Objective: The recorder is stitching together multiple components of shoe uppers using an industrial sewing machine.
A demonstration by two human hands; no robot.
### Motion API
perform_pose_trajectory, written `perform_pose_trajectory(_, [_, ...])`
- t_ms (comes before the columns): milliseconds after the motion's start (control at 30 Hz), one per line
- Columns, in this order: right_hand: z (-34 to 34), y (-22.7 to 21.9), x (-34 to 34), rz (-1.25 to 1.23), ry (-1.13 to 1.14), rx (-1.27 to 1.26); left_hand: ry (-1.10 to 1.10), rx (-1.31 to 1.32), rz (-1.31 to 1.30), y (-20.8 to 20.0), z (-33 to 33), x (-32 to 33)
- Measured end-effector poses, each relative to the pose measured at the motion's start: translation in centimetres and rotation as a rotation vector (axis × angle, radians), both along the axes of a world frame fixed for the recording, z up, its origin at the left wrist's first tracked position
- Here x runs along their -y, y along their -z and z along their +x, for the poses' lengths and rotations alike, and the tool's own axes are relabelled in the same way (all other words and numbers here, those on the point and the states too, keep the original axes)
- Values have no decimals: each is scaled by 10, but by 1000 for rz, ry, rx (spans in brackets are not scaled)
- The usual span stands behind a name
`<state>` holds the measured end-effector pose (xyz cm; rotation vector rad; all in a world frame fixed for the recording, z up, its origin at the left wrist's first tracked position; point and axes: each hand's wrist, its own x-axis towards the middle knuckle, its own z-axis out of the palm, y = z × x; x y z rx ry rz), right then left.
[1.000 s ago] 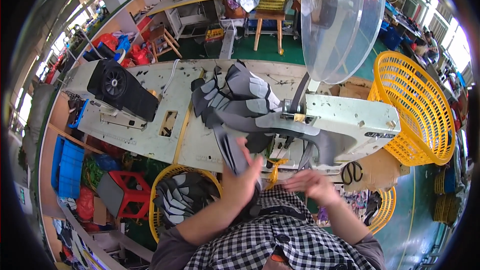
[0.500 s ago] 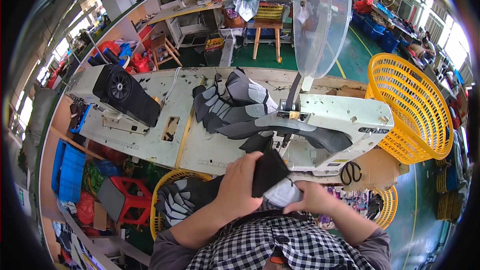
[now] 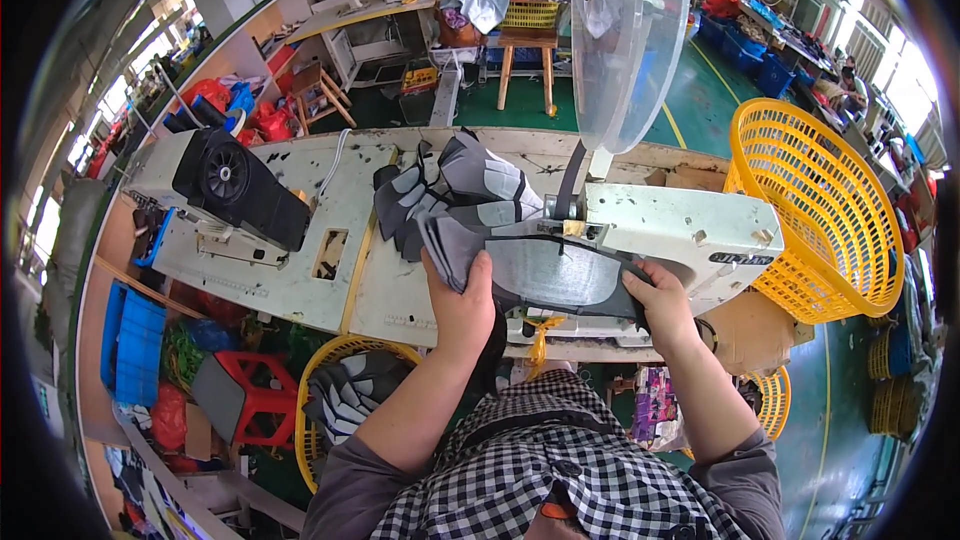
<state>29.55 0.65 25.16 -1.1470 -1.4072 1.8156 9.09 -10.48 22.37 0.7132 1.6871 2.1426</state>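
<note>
A grey fabric panel with a black edge (image 3: pixel 555 275) stretches between my hands, in front of the sewing machine (image 3: pixel 690 225). My left hand (image 3: pixel 462 305) is closed on its left end, where folded dark grey layers (image 3: pixel 450 245) stand up past the thumb. My right hand (image 3: pixel 660 302) pinches the right end, thumb on top. A black strip (image 3: pixel 490 355) hangs below my left hand. Just behind the panel, a pile of grey and black cut fabric pieces (image 3: pixel 480 175) lies on the sewing table (image 3: pixel 385 290). The panel covers the needle area.
A second machine head (image 3: pixel 235 180) stands to the left. Beside the table's right end is a large yellow basket (image 3: pixel 815 210); another yellow basket (image 3: pixel 305 420) with fabric pieces sits low on the left. A clear plastic disc-shaped guard (image 3: pixel 630 40) rises behind the machine. A red stool (image 3: pixel 245 400) stands lower left.
My hands have risen from near my waist to the machine and moved apart. The long grey panel that lay across the machine is now held between them. The pale piece no longer shows.
</note>
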Motion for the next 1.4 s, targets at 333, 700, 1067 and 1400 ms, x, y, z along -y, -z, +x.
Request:
perform_pose_trajectory(333, [-20,17,-23,-5,69,-107,-65,151,-11,20,-18,-22])
perform_pose_trajectory(700, [-12,76,99,434,-782,-12,709,-319,-225,-19,59,72])
perform_pose_trajectory(1067, [40,41,59,284,-971,539,465,-707,-377,-56,14,88])
perform_pose_trajectory(1400, [2,-19,10,206,-68,103,140,-51,-9,-16,1,16])
